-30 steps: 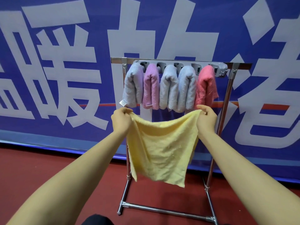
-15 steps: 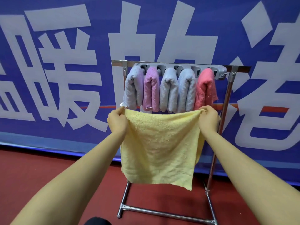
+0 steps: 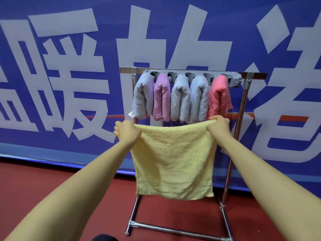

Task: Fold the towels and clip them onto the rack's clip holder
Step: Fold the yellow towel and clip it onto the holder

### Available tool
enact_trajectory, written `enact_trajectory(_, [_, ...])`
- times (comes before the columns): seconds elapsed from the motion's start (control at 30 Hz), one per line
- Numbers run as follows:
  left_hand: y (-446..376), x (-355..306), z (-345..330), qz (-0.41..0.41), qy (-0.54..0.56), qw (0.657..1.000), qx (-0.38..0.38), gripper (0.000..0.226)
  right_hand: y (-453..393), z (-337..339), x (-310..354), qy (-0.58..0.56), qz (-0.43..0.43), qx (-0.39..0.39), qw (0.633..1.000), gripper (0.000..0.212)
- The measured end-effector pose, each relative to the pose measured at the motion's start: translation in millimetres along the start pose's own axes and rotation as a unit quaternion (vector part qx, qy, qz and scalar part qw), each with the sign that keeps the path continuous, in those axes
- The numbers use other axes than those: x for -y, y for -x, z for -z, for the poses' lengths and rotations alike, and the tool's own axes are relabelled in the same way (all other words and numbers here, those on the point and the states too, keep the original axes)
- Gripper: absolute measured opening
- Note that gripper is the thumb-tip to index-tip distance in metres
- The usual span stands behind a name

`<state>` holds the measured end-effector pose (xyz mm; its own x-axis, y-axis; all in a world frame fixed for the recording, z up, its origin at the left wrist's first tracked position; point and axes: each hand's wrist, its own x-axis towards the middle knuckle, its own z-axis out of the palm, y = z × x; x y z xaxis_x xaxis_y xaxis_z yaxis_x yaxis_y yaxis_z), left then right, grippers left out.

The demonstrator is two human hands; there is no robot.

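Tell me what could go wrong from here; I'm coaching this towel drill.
1. The yellow towel hangs open, pinched only at its top corners by the left hand and right hand; a fold could come out uneven.
2. The clip holder shows little free room beyond the red towel; clipping may crowd it.

Big white Chinese characters run across the blue banner [image 3: 52,133] behind the rack [image 3: 241,119], each one cut off by the frame or covered in part. At the left stands 暖 [image 3: 69,73], plain to read. Next comes what looks like 的 [image 3: 173,49], its lower half hidden by the hanging towels. At the far right a character [image 3: 291,84] is cropped too much to tell. A small white care tag [image 3: 132,114] hangs from the leftmost grey towel [image 3: 143,98]; its print is too small to read.
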<state>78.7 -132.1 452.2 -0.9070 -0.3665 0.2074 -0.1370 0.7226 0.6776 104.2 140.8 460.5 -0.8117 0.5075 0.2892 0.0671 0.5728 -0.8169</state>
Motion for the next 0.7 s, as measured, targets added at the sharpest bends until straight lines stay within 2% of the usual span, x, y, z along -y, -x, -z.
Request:
enact_trajectory(0.1, [1,-1,0,-0.020,-0.044,0.999,0.015,0.005,4,2,4,0.136,0.023,0.033,0.990,0.043])
enact_trajectory(0.2, [-2,-2,4,-0.068,-0.091,0.994,-0.001,0.006,4,4,4,0.206,0.058,0.012,0.977,0.031])
enact_trajectory(0.33, [-6,-4,8,-0.131,-0.162,0.978,-0.012,0.019,-2,7,2,0.243,0.085,-0.011,0.966,0.028])
enact_trajectory(0.47, [-11,-9,12,-0.163,-0.247,0.953,-0.061,0.010,-4,7,4,0.286,0.108,-0.028,0.952,0.029])
enact_trajectory(0.53, [-16,-10,14,-0.197,-0.274,0.939,-0.069,0.013,-4,8,5,0.302,0.131,-0.046,0.943,0.028])
enact_trajectory(0.63, [-21,-15,22,-0.221,-0.269,0.935,-0.069,0.014,-4,16,7,0.327,0.178,-0.096,0.923,0.029])
enact_trajectory(0.7, [-23,-20,27,-0.226,-0.244,0.940,-0.074,0.015,-5,21,11,0.362,0.209,-0.138,0.898,0.029])
